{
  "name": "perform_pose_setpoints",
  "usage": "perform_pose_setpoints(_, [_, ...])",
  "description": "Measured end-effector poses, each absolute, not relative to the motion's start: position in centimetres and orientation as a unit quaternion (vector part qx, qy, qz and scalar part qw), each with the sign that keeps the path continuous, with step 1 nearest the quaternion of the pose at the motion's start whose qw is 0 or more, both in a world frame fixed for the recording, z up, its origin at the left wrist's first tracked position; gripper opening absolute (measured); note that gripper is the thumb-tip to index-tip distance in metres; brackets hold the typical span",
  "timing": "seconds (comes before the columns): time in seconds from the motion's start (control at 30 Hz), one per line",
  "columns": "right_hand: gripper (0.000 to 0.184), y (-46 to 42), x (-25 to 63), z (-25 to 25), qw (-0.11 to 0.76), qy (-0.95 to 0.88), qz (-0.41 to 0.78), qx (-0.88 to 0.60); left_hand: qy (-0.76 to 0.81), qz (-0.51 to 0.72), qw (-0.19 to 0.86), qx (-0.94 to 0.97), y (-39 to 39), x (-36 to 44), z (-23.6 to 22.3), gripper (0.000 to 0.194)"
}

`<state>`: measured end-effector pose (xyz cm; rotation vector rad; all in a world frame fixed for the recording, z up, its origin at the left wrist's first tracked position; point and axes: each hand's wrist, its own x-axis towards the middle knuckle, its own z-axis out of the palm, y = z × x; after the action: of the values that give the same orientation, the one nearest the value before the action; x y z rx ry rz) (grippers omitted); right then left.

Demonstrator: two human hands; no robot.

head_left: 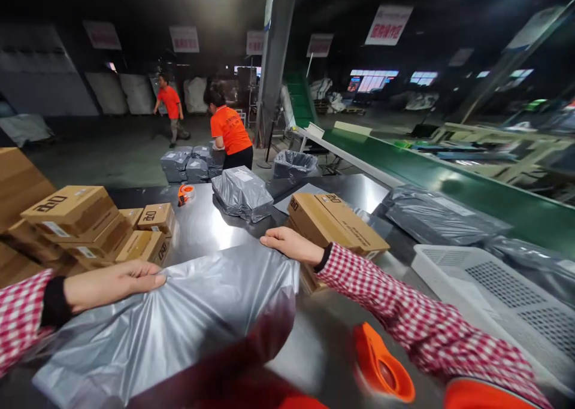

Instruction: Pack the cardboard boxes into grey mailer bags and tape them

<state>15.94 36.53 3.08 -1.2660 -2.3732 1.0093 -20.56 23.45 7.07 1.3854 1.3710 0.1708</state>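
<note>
- Work surface: a polished metal table [211, 223], glossy, throwing back the overhead light.
- Grey poly mailer bag [179, 319]: lies flat across the near part of the table, wrinkled, directly before me.
- My left hand [112, 283]: laid flat on the bag's far left corner, fingers stretched out and together, pressing, nothing clasped.
- My right hand [291, 244]: palm down on the bag's far right corner, fingers loose, gripping nothing, just beside a cardboard box [336, 220].
- Stack of cardboard boxes [85, 223]: left side of the table, printed logos, several tiers.
- Filled grey parcel [242, 193]: mid-table, beyond the bag.
- Orange tape dispenser [185, 192]: far left of the table; a second orange dispenser [381, 367] near my right forearm.
- White perforated plastic crate [494, 289]: right edge.
- Green conveyor belt [449, 181]: running along the right.
- Room: dim warehouse, hanging signs, grey pillar [274, 61]; two people in orange shirts [229, 130] farther back, by stacked grey parcels.
</note>
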Motion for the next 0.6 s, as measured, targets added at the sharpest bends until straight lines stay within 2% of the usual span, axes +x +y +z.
perform_pose_setpoints(0.07, [0.051, 36.7, 15.8, 1.9, 0.128, -0.819, 0.352, -0.436, 0.603, 0.090, 0.558, 0.563, 23.6, -20.9, 6.1, 0.073])
perform_pose_setpoints(0.23, [0.050, 35.3, 15.2, -3.4, 0.080, -0.787, 0.426, -0.439, 0.661, 0.028, 0.366, 0.654, 22.4, -20.5, 5.4, 0.069])
perform_pose_setpoints(0.33, [0.042, 35.0, 14.8, -3.7, 0.006, -0.797, 0.438, -0.416, 0.669, 0.004, 0.299, 0.680, 21.9, -20.5, 5.0, 0.066])
perform_pose_setpoints(0.4, [0.030, 35.8, 14.3, -0.5, -0.087, -0.846, 0.357, -0.386, 0.660, 0.009, 0.305, 0.686, 22.0, -20.6, 4.8, 0.065])
perform_pose_setpoints(0.47, [0.008, 36.9, 12.6, 4.8, -0.138, -0.897, 0.215, -0.361, 0.651, 0.018, 0.319, 0.688, 22.1, -20.6, 4.8, 0.066])
perform_pose_setpoints(0.53, [0.025, 36.8, 9.1, 10.1, -0.090, -0.922, 0.128, -0.355, 0.647, 0.021, 0.326, 0.689, 22.2, -20.5, 4.9, 0.067])
perform_pose_setpoints(0.6, [0.043, 34.9, 4.2, 13.3, 0.014, -0.948, 0.110, -0.299, 0.644, 0.025, 0.334, 0.688, 22.2, -20.4, 4.7, 0.066])
